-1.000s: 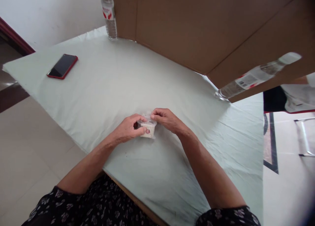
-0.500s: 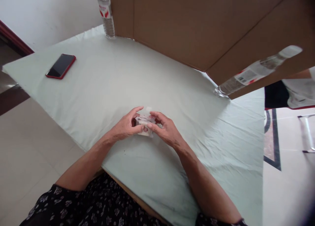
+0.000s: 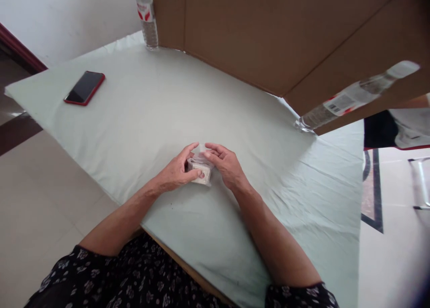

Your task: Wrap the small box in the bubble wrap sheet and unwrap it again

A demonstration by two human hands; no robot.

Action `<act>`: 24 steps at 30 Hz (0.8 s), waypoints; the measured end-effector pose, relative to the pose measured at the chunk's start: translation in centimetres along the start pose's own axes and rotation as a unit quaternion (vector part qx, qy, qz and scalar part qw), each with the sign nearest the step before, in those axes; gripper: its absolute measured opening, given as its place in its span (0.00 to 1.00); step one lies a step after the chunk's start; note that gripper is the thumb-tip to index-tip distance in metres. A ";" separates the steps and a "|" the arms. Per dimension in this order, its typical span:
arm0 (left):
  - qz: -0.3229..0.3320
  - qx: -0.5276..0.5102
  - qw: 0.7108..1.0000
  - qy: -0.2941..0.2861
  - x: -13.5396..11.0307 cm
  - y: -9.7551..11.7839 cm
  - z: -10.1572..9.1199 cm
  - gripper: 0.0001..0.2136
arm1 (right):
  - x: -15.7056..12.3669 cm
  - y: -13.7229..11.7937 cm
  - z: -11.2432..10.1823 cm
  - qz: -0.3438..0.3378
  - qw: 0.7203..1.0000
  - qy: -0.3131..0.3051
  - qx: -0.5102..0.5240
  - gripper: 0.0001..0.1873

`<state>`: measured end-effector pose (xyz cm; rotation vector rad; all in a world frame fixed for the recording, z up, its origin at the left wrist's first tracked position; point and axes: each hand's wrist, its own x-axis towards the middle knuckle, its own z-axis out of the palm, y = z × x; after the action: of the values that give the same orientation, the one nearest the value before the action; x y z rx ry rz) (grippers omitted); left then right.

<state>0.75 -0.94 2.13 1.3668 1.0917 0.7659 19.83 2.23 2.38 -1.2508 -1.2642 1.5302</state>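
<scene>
A small pale, box-shaped pack (image 3: 202, 175) in a clear plastic bag sits low over the cloth, with a reddish round mark on its front. My left hand (image 3: 176, 170) grips it from the left, thumb across the front face and fingers behind. At the top, the bag's loose clear plastic (image 3: 202, 149) sticks up. My right hand (image 3: 225, 164) has its thumb and fingertips closed on that plastic at the upper right. The fingers behind the pack are partly hidden, and its exact kind cannot be made out.
A pale green cloth (image 3: 161, 97) covers the table. A red-cased phone (image 3: 85, 88) lies at the left. Two water bottles, one upright (image 3: 147, 19) and one at the right (image 3: 356, 97), stand against a tall brown cardboard panel (image 3: 235, 30). Part of another person (image 3: 403, 124) shows far right.
My right thumb has moved up off the front of the pack to the plastic at its top, so more of the front face shows. My left hand keeps its hold.
</scene>
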 end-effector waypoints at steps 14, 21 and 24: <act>-0.017 0.057 0.997 0.050 -0.1 0.8 0.2 0.32 | -0.7 -0.6 1.1 -0.088 0.993 0.010 -0.076 0.14; 0.003 0.070 0.995 0.074 -0.1 0.6 0.1 0.25 | -1.9 1.7 3.1 -0.171 0.976 0.085 -0.108 0.10; -0.014 0.001 0.999 0.034 -0.2 0.6 -0.7 0.26 | -1.8 2.4 3.4 -0.204 0.970 0.084 -0.098 0.09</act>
<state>0.16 -0.83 2.85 1.3325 1.1632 0.7963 16.92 -0.68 0.47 -1.1272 -1.4778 1.0056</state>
